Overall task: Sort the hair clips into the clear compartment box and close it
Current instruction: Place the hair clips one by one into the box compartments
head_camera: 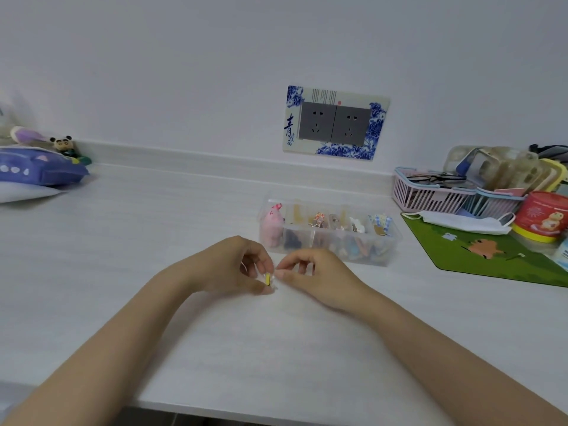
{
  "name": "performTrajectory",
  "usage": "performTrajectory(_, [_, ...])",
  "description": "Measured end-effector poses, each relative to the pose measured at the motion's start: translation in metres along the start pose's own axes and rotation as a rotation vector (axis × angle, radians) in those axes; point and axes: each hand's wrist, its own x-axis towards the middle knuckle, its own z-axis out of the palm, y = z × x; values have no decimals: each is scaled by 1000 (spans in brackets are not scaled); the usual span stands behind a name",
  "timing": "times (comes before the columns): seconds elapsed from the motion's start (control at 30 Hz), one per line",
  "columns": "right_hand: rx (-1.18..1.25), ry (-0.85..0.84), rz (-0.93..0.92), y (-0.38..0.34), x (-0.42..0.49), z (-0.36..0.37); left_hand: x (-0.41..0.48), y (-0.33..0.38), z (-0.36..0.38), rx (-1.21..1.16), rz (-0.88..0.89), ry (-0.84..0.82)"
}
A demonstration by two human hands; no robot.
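Note:
A small yellow hair clip (268,278) is pinched between the fingertips of my left hand (235,265), just above the white desk. My right hand (310,273) meets it from the right, fingertips touching the clip or very close to it. Behind both hands stands the clear compartment box (388,241), with no lid on it that I can see. It holds several clips, with a pink plush one (273,224) at its left end and a blue-patterned one (381,222) at its right end.
A green mat (479,256) lies right of the box with a face mask (461,222) on it. Pink and blue baskets (430,198) and a red tin (544,215) crowd the back right. A purple pouch (37,170) sits far left. Wall sockets (335,123) are behind.

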Motion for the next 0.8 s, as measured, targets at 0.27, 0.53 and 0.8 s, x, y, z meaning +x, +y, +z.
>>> performTrajectory(0.27, [404,-4,138,-6,-1,0,6,8,6,-65,224,253])
performTrajectory(0.53, [284,302,-89,-21,28,-42,14,0,4,136,228,442])
performTrajectory(0.8, [-173,214,-14,-8,72,-63,17,-5,7,245,99,383])
